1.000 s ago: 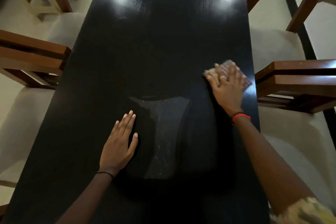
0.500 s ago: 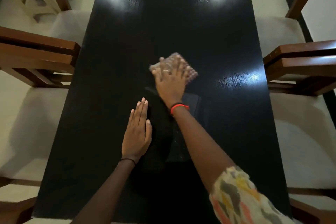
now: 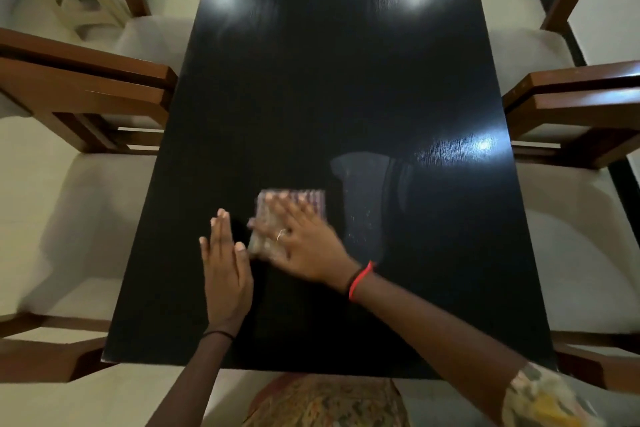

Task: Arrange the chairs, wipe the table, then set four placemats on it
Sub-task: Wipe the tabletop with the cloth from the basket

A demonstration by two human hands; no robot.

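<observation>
Right hand point(image 3: 308, 250), fingers straight, presses cloth point(image 3: 311, 198) (blurred) onto table point(image 3: 329, 80); left hand point(image 3: 225, 274) lies flat, fingers straight

You have one table point(image 3: 346, 97), one cloth point(image 3: 298, 199) and four chairs: near left chair point(image 3: 79, 225), far left chair point(image 3: 156, 38), near right chair point(image 3: 571, 239), far right chair point(image 3: 516, 52). Two hands show, your left hand point(image 3: 227, 274) and right hand point(image 3: 308, 250), with one ring point(image 3: 280, 235).
</observation>
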